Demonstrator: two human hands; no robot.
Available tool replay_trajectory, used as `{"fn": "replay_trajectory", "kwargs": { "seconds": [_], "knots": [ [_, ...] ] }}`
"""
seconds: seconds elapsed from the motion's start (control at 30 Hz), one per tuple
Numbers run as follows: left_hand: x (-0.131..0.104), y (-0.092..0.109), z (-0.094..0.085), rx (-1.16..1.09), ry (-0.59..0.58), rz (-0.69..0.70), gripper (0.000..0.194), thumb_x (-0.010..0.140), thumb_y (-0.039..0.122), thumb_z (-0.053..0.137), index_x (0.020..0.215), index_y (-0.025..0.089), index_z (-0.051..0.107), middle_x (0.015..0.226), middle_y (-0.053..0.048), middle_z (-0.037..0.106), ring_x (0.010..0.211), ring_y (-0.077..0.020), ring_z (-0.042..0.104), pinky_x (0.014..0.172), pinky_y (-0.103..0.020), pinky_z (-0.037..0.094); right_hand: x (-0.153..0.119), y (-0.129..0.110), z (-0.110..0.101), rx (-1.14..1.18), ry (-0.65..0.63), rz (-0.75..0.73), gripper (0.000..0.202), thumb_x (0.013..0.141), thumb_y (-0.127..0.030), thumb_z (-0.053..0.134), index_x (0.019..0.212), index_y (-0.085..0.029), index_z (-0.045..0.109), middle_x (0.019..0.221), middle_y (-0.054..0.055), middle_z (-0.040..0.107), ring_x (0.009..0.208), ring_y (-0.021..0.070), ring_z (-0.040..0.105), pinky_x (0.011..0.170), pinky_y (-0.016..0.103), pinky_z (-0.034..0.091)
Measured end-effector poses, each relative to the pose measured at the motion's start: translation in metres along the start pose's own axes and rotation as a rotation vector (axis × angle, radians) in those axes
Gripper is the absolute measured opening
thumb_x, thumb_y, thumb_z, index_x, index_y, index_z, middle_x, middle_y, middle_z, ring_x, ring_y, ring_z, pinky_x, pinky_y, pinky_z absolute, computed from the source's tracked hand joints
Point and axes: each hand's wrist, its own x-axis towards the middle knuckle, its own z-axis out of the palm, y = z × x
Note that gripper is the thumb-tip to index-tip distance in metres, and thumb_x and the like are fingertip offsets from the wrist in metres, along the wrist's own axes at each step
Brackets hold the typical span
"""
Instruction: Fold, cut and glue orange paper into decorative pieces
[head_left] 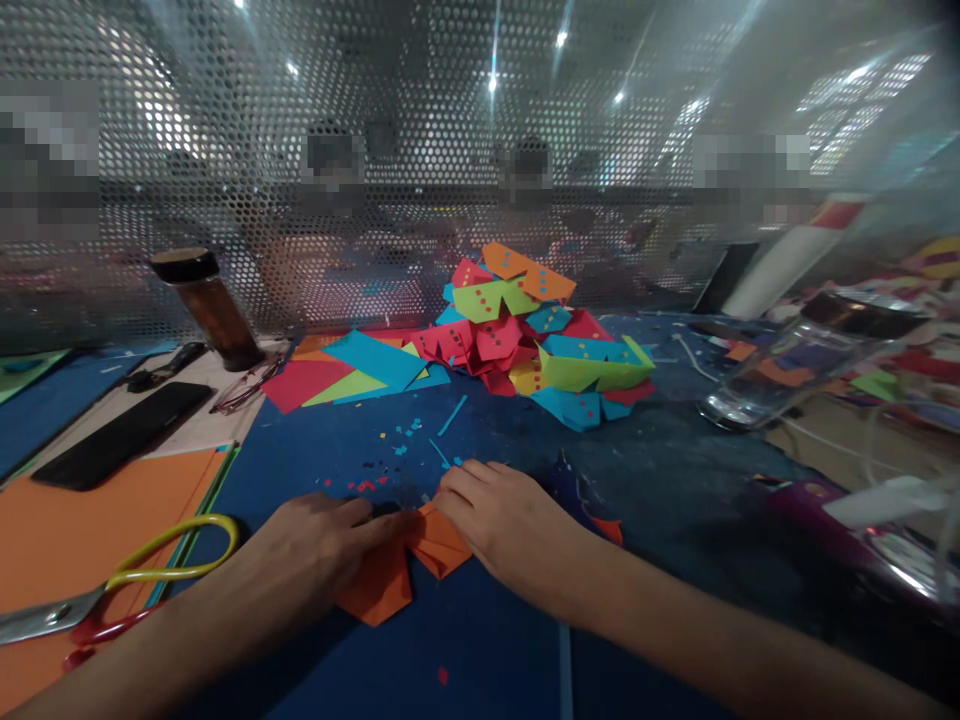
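Observation:
A folded orange paper piece [379, 590] lies on the dark blue table [495, 640] close to me. My left hand [322, 540] presses on its left part, fingers bent over the paper. Over the paper's upper right part rests my right hand [487, 515], its fingers together and curled onto it. Small blue and red paper bits [405, 435] are scattered just beyond both hands. Farther back stands a heap of folded colored paper shapes [499, 340] with small square dots on them.
Scissors [112, 590] lie on orange sheets [45, 520] at the left, near a black phone [124, 435] and a brown bottle [217, 315]. Flat colored papers [375, 360] lie behind. At the right are a clear bottle [787, 365] and a purple device [847, 530]. A perforated screen [427, 120] stands behind.

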Motion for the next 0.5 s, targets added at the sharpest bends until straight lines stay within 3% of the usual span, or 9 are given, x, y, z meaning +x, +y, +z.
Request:
{"fn": "replay_trajectory", "kwargs": {
  "seconds": [0.23,0.5],
  "knots": [
    [0.003,0.004,-0.005,0.112,-0.092,-0.013,0.063,0.083,0.002,0.049,0.138,0.033,0.051,0.078,-0.001,0.067,0.057,-0.0171,0.061,0.051,-0.026,0.038,0.000,0.001,0.001,0.011,-0.009,0.000,0.021,0.087,-0.003,0.051,0.102,-0.014,0.061,0.099,0.008,0.062,0.088,0.0213,0.053,0.072,0.033,0.040],
    [0.007,0.008,-0.014,0.077,-0.144,-0.030,0.062,0.086,0.003,0.049,0.139,0.033,0.047,0.082,-0.001,0.068,0.059,-0.0182,0.064,0.052,-0.027,0.040,0.000,0.001,0.003,0.023,0.005,0.011,0.030,0.084,-0.002,0.054,0.109,-0.017,0.061,0.100,0.007,0.061,0.088,0.0216,0.053,0.070,0.033,0.039]
  ]
}}
